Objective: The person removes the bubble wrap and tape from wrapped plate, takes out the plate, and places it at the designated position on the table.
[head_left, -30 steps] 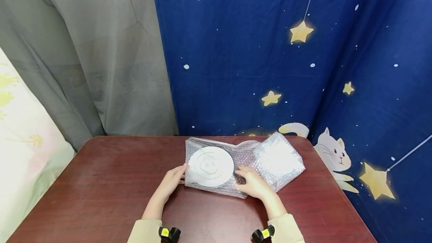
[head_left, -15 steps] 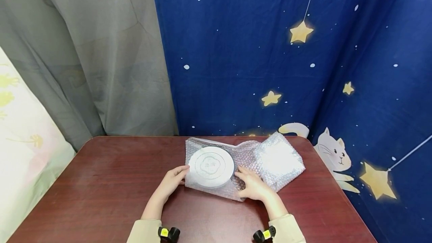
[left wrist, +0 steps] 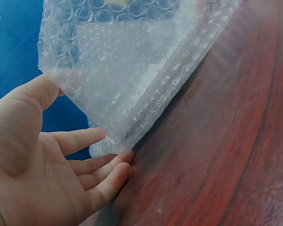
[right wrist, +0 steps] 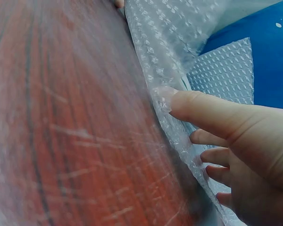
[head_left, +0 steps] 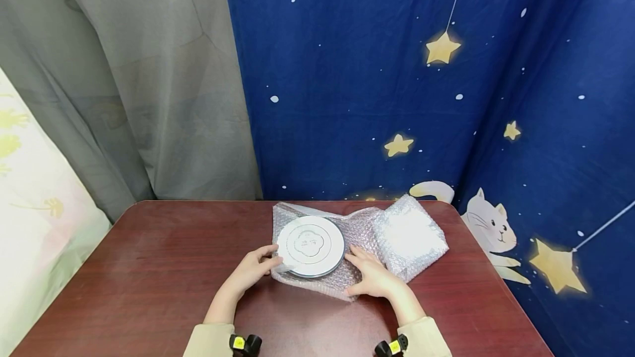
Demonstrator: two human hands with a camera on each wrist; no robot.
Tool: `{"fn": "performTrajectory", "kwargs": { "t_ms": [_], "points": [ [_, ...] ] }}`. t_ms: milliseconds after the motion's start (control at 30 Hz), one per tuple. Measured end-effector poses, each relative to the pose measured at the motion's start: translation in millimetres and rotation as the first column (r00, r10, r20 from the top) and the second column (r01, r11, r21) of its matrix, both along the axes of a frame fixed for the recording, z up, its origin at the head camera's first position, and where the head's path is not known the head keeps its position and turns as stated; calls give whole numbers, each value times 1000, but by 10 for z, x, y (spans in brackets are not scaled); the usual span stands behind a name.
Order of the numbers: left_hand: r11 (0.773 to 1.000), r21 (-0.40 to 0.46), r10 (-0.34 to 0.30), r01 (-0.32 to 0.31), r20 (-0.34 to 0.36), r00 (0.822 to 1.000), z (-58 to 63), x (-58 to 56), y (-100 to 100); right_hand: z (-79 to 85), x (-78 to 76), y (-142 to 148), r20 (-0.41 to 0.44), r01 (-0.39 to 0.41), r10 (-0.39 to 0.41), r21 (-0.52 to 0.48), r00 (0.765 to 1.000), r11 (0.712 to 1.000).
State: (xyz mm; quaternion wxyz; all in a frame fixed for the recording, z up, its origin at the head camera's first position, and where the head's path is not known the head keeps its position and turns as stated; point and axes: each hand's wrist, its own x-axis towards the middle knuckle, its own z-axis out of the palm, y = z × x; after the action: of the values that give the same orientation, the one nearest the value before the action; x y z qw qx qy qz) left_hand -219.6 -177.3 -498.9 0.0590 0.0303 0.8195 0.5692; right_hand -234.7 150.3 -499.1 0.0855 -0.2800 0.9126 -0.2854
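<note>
A round white plate (head_left: 313, 239) with a thin dark rim and a flower-shaped mark lies on clear bubble wrap (head_left: 364, 225), near the table's far side. With thumb and fingers, my left hand (head_left: 253, 269) holds a lifted edge of the wrap at the plate's left. In the left wrist view the raised bubble wrap (left wrist: 118, 75) runs between thumb and fingers. My right hand (head_left: 373, 275) spreads at the plate's right, its fingers by the rim. Its thumb (right wrist: 198, 106) rests on the wrap's near edge in the right wrist view.
A second square bubble-wrapped packet (head_left: 410, 236) lies at the right, against the first wrap; glare hides its contents. Both sit on a dark red wooden table (head_left: 188, 252). Grey (head_left: 188, 125) and blue (head_left: 347, 98) curtains hang behind it.
My left hand has moved slightly, its thumb now over the wrap's edge by the plate. My right thumb has drawn the near edge of the wrap towards me. The plate shows more clearly.
</note>
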Motion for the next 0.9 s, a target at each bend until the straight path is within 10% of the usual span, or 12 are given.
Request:
{"fn": "performTrajectory", "kwargs": {
  "t_ms": [567, 900],
  "points": [
    [954, -256, -177, 156, -60, 982, 72, 113, 9, -37, -12, 14, 4, -3, 3, 3, 1000, 1000],
    [941, -316, -157, 120, -96, 983, 79, 129, -22, -20, 9, 28, 12, -6, 6, -16, 1000, 1000]
  ]
}}
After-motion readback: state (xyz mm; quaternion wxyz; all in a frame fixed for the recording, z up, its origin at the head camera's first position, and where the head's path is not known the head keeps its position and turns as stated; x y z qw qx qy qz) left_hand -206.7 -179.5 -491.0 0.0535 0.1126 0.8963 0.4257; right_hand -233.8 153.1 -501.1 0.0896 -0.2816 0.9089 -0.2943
